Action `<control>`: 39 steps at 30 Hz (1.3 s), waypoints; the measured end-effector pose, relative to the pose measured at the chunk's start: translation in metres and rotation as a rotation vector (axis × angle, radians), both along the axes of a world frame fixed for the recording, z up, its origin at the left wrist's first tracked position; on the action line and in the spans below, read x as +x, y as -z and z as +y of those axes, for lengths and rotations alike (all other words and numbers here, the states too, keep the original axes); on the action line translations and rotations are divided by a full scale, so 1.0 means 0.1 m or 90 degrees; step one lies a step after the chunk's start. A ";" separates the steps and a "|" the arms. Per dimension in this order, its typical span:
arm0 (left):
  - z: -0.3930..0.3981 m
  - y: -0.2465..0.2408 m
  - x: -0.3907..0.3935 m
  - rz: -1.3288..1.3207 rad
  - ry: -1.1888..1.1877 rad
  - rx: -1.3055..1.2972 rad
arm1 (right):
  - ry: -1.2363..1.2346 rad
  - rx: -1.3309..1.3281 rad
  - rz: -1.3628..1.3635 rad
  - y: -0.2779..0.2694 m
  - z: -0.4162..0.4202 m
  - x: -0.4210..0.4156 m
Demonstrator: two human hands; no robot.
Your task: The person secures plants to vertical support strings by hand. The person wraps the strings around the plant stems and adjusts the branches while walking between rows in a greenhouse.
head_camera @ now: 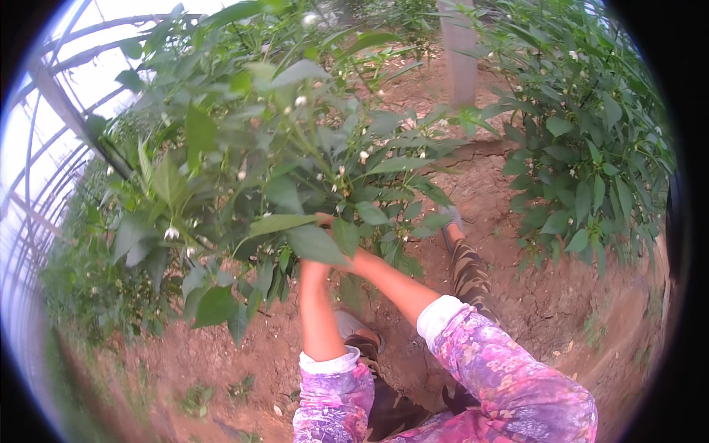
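A pepper plant (pixel 382 164) with broad green leaves and small white flowers stands before me. Both my arms reach into its lower foliage. My left hand (pixel 314 268) is mostly covered by a large leaf (pixel 316 243); only the part near the wrist shows. From the right, my right hand (pixel 357 260) meets it among the same leaves, with its fingers largely hidden. Whether either hand grips a stem or a fruit cannot be made out. A white flower (pixel 171 233) hangs to the left of the hands.
Another row of pepper plants (pixel 576 166) grows on the right, across a path of cracked brown soil (pixel 487 183). A pale post (pixel 458 55) rises at the back. Curved greenhouse framing (pixel 61 99) lines the left. My shoes (pixel 354 326) stand beside the plant's base.
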State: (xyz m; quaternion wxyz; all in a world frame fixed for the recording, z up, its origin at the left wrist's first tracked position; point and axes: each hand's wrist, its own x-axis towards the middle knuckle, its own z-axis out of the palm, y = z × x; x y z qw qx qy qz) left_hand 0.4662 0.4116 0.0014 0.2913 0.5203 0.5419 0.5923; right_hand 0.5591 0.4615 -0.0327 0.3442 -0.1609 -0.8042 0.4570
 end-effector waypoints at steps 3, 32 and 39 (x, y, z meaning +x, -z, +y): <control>0.14 -0.22 -0.02 -0.232 0.023 -0.014 | 0.014 -0.139 -0.019 -0.02 0.36 0.07; -0.04 -0.31 -0.53 0.004 0.258 -0.270 | -0.019 -0.636 0.069 -0.20 0.02 0.52; -0.05 -0.09 -0.45 0.166 0.189 -0.240 | 0.081 -0.873 0.728 0.72 0.14 -0.16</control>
